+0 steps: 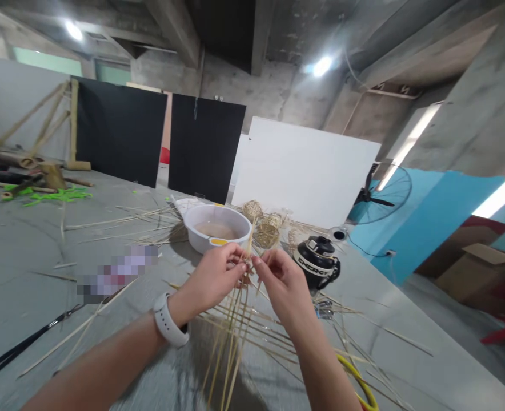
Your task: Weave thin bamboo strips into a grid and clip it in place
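My left hand [216, 276], with a white watch on its wrist, pinches thin bamboo strips [235, 337] at their upper end. Directly to its right, my right hand [279, 281] pinches the same crossing of strips, fingertips almost touching the left ones. The strips fan out downward over the grey floor [33, 257] below both hands. Behind the hands stands a white basin [216, 228] with cloudy water in it.
Small woven bamboo balls [266, 227] lie beside the basin. A black bottle [319, 261] stands right of my right hand. Loose strips are scattered about, and a yellow cord [359, 382] curls at lower right. Bamboo poles and green scraps lie far left; a fan stands at right.
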Tool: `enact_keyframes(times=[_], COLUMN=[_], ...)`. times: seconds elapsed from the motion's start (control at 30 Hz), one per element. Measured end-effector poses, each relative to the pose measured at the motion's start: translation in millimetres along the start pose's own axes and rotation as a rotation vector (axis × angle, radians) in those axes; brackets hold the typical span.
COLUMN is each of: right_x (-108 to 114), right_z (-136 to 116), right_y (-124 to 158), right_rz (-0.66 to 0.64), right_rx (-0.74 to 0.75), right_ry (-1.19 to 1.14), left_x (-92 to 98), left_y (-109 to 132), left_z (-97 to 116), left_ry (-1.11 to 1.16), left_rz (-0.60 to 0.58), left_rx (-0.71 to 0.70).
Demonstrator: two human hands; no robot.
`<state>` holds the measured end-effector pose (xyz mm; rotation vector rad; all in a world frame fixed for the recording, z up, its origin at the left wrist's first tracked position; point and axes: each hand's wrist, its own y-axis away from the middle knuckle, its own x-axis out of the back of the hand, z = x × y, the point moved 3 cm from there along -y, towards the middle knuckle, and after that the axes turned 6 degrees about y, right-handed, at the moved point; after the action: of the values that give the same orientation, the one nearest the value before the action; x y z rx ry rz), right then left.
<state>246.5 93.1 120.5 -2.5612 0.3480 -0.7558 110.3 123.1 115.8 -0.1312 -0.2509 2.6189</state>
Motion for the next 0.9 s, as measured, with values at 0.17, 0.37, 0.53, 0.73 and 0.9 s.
enact_keyframes(times=[0.17, 0.37, 0.53, 0.73, 0.9], right_x=[1.6, 2.3, 2.2, 3.2, 5.7], right_z=[-7.8, -1.8, 2.9, 6.9, 6.4], right_y=[2.7, 1.0, 1.8, -0.4, 1.0], right_rz=[0.052, 0.081, 0.049, 0.014, 0.035], right_rx=[0.006, -0.060, -0.105, -0.158, -0.157], right_ry=[0.026, 0.145, 0.137, 0.109, 0.106], left_x=[3.8, 1.9, -0.8, 2.8, 6.0], left_y=[-5.0, -2.8, -2.8, -2.5, -2.0], left_z=[-1.5, 1.9, -0.7, -3.1, -2.0], left_ry=[0.020, 0.079, 0.106, 0.075, 0.044], left_rz=[0.035, 0.024, -0.062, -0.089, -0.058], left_rx=[-0.003, 0.058, 0.114, 0.139, 0.127])
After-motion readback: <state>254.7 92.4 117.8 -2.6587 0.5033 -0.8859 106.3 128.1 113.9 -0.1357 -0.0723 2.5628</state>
